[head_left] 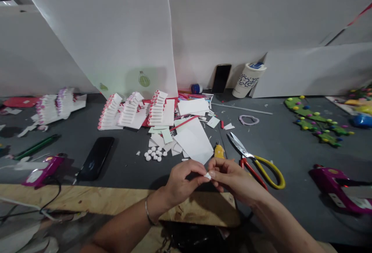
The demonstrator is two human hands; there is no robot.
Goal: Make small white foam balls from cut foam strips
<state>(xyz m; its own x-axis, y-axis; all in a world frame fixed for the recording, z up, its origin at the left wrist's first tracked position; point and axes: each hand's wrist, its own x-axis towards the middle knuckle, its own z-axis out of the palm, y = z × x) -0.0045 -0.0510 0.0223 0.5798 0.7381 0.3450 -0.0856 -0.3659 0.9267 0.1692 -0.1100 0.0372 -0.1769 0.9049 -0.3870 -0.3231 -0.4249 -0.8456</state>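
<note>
Over the dark tabletop (128, 164), left fingers (197, 169) and right fingers (216, 164) pinch a small white scrap (207, 176) (partly hidden).

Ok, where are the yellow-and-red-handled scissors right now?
In the head view, the scissors lie on the grey work surface, just right of the person's right hand and a small yellow object.

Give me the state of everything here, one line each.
Left hand, pinching a small white piece
Right hand, pinching the same piece
Red-and-yellow-handled steel scissors, lying flat, handles apart
Black smartphone, lying flat, screen dark
Second smartphone, propped upright against white partition
White patterned cup, leaning against partition
Magenta glue gun, lying on its side
</note>
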